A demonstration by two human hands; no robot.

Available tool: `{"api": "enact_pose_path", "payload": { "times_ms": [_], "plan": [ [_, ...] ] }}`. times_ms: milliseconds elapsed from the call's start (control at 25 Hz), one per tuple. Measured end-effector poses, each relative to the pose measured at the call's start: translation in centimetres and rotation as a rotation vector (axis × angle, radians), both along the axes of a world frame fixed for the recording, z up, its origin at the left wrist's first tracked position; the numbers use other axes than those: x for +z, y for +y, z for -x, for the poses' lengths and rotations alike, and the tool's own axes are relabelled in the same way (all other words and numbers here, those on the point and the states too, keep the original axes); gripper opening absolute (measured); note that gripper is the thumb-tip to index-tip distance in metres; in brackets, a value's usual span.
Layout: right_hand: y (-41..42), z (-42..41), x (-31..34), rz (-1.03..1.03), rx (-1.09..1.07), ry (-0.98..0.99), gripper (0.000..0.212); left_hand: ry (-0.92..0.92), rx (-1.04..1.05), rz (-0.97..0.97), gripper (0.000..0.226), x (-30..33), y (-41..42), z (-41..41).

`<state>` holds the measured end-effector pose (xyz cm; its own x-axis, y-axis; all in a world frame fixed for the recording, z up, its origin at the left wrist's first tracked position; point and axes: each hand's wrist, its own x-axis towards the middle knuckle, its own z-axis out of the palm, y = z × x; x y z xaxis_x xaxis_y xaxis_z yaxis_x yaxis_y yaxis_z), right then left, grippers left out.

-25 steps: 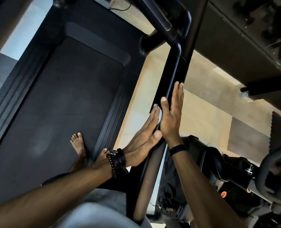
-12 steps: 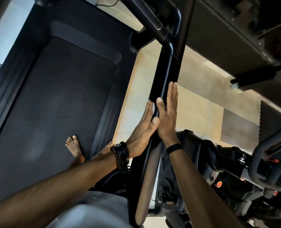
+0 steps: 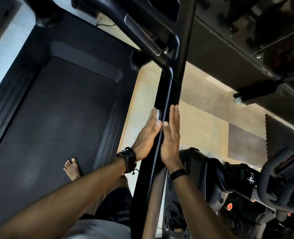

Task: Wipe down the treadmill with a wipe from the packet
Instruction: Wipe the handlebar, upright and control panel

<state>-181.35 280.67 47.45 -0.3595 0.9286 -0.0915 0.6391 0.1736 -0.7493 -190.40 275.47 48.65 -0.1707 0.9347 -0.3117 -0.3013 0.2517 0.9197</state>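
**Both palms flat on the treadmill's side rail**

Now both hands are pressing against opposite faces of the black side rail [image 3: 166,100] of the treadmill [image 3: 56,109], which is running from the lower middle of the view up toward the console frame. The left hand [image 3: 147,137] is lying flat on the rail's left face, fingers straight and close together, thumb alongside. A small pale patch is showing at its fingertips, which is probably the wipe [image 3: 158,114], though motion blur is making it hard to be sure; it is sitting between the fingers and the rail. The right hand [image 3: 171,135] is lying flat on the rail's right face, fingers straight and together, thumb tip touching the rail's edge near the left thumb; it is holding nothing that can be seen.

Dark bead and leather bracelets [image 3: 128,158] are circling the left wrist, and a thin black band [image 3: 178,174] is circling the right. A bare foot [image 3: 72,169] is standing on the dark running belt [image 3: 48,135], left of the rail. A curved handlebar [image 3: 142,37] is joining the rail near the top. Other black gym equipment [image 3: 246,195] is standing on the tan floor [image 3: 203,121] to the right.
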Motion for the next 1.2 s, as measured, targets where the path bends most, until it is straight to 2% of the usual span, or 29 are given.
{"api": "enact_pose_path", "payload": {
  "times_ms": [80, 240, 360, 480, 680, 840, 960, 1040, 1120, 1160, 1200],
  "plan": [
    [-0.4, -0.3, 1.3, 0.007, 0.021, 0.044, 0.053, -0.018, -0.015, 0.052, 0.118, -1.2, 1.2, 0.5],
    [0.1, -0.1, 0.4, 0.0, 0.002, 0.043, 0.055, 0.021, -0.003, -0.085, 0.089, -1.5, 2.5, 0.2],
    [-0.1, -0.2, 0.4, 0.0, 0.005, 0.098, 0.051, 0.005, -0.008, 0.048, 0.087, -2.8, 4.0, 1.1],
    [0.2, -0.2, 0.2, -0.011, 0.004, 0.087, 0.052, 0.003, 0.043, -0.013, 0.079, -1.4, 5.6, 1.4],
    [-0.1, -0.2, 0.2, -0.015, 0.001, 0.086, 0.053, 0.013, 0.064, 0.023, 0.096, -2.2, 7.6, 2.1],
    [0.2, -0.1, 0.2, 0.007, 0.0, 0.061, 0.053, 0.059, 0.061, -0.078, 0.082, -1.3, 8.7, 2.3],
    [-0.1, -0.2, 0.2, -0.003, 0.008, 0.045, 0.056, 0.096, 0.081, 0.048, 0.083, -2.6, 9.9, 3.3],
    [0.1, -0.2, 0.2, 0.003, 0.009, 0.049, 0.056, 0.155, 0.114, 0.087, 0.063, -1.9, 10.8, 3.5],
    [0.2, -0.2, 0.0, 0.011, 0.002, 0.044, 0.054, 0.276, 0.216, 0.067, 0.031, -0.5, 11.4, 3.3],
    [0.2, -0.3, -0.1, -0.002, 0.001, 0.042, 0.053, 0.34, 0.282, 0.051, 0.023, 0.0, 11.4, 3.3],
    [0.2, -0.3, -0.2, -0.02, 0.002, 0.04, 0.053, 0.411, 0.337, 0.029, 0.031, 0.3, 11.0, 3.5]
  ]
}}
